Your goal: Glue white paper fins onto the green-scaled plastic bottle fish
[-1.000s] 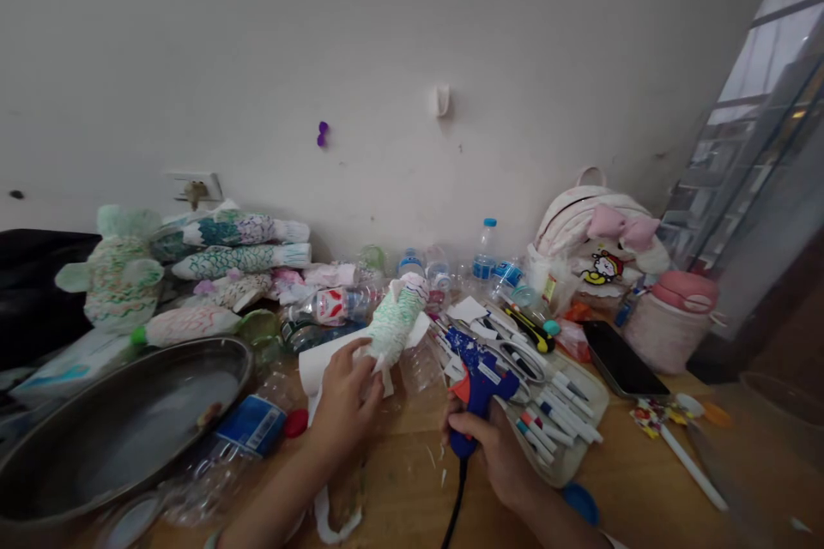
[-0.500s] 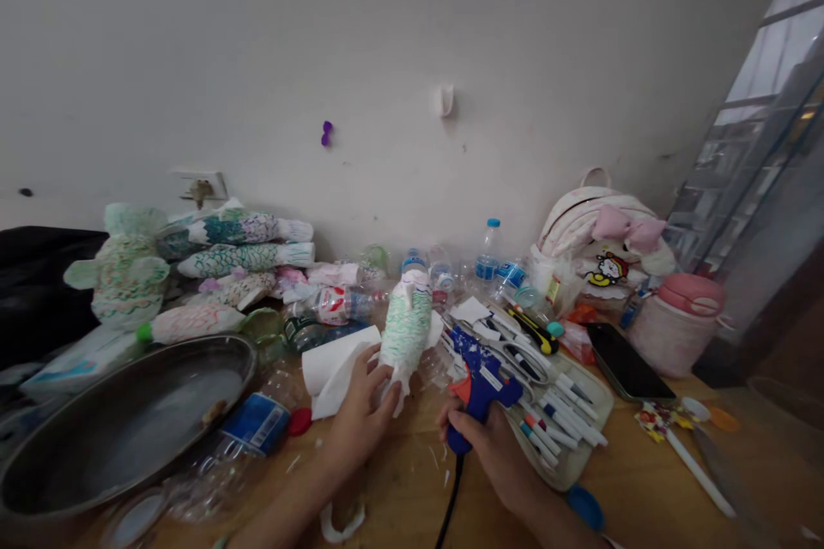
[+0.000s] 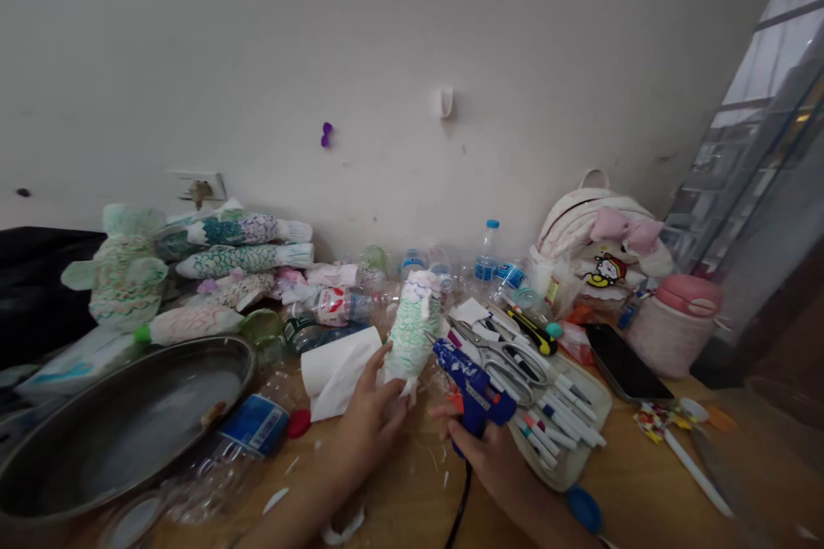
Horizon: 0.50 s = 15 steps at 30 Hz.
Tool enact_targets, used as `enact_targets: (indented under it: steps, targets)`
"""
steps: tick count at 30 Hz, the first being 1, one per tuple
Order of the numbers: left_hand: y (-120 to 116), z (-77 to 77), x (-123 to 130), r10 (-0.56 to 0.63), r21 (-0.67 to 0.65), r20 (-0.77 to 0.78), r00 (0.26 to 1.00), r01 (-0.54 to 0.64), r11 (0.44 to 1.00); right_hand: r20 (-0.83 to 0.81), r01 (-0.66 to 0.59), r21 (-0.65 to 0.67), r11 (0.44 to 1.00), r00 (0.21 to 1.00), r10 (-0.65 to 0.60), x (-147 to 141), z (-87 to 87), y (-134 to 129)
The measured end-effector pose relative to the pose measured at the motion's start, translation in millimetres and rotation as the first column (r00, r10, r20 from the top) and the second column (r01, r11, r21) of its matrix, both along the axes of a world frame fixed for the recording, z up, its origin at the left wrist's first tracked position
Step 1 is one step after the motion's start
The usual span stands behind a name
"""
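Note:
A paper-covered fish [image 3: 412,328] with green scale marks and a purplish top stands tilted near the table's middle. My left hand [image 3: 379,399] is closed around its lower end. In my right hand [image 3: 480,442] is a blue hot glue gun [image 3: 473,386] with an orange trigger, its black cord running down to the table's front edge. The gun's nozzle points up and left, close to the right side of the fish; whether it touches cannot be made out. A white paper roll [image 3: 338,369] lies just left of my left hand.
A tray [image 3: 596,407] of markers, scissors [image 3: 515,373] and a yellow cutter [image 3: 534,330] sits to the right. At left are a large metal basin [image 3: 245,352] and a crushed bottle [image 3: 254,425]. Several decorated fish [image 3: 248,257] and plastic bottles line the wall. A phone [image 3: 627,364] lies right.
The fish has turned and shifted slightly right in my left hand. The glue gun has tipped and moved a little left and down, its nozzle now nearer the fish.

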<state>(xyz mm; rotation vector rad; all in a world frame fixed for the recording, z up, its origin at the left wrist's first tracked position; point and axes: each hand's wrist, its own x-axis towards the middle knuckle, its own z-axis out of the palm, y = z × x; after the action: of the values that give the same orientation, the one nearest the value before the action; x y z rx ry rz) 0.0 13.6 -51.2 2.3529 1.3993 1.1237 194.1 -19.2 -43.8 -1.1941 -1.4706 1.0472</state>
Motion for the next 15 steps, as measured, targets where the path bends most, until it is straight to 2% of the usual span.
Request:
enact_targets:
  steps: [5,9,15]
  targets:
    - [6,5.7,-4,0.001,-0.061,0.162,0.987,0.009,0.998,-0.170,0.023,-0.105,0.994,0.985,-0.041,-7,11.7,2]
    - [14,4.0,-9,0.059,-0.129,0.345,0.937,-0.015,0.992,-0.239,0.030,-0.145,0.989,0.969,-0.064,-7,18.3,2]
    - [20,1.4,-14,0.104,-0.252,0.489,0.866,0.026,0.967,-0.048,0.143,-0.081,0.986,0.988,-0.147,-4,6.8,3]
